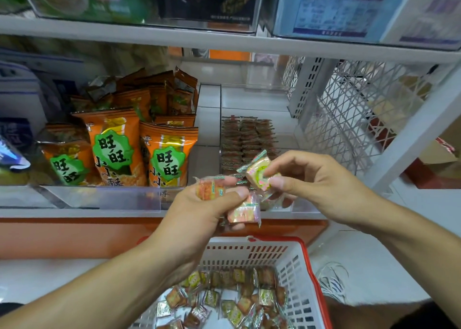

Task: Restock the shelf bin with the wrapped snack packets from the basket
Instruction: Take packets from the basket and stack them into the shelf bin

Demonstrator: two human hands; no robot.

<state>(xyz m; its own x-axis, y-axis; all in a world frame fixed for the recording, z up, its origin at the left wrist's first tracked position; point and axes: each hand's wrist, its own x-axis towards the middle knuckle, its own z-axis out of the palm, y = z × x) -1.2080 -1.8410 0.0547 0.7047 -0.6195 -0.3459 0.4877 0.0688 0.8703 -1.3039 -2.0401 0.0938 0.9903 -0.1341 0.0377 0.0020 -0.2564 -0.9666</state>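
Observation:
My left hand (199, 211) grips a small bunch of wrapped snack packets (243, 211) in front of the shelf edge; one orange packet (210, 187) shows above my thumb. My right hand (311, 179) pinches a single pale packet (259, 173) between thumb and fingers, just over the front of the clear shelf bin (301, 207). Inside that bin lie neat rows of stacked packets (247, 139). Below my arms stands the white basket with a red rim (301, 261), holding several loose packets (224, 298).
Large orange snack bags (139, 149) fill the bin to the left behind a clear lip. A white lattice shelf divider (354, 119) stands at the right. The upper shelf board (224, 42) carries boxed goods overhead. A shoe (331, 278) shows beside the basket.

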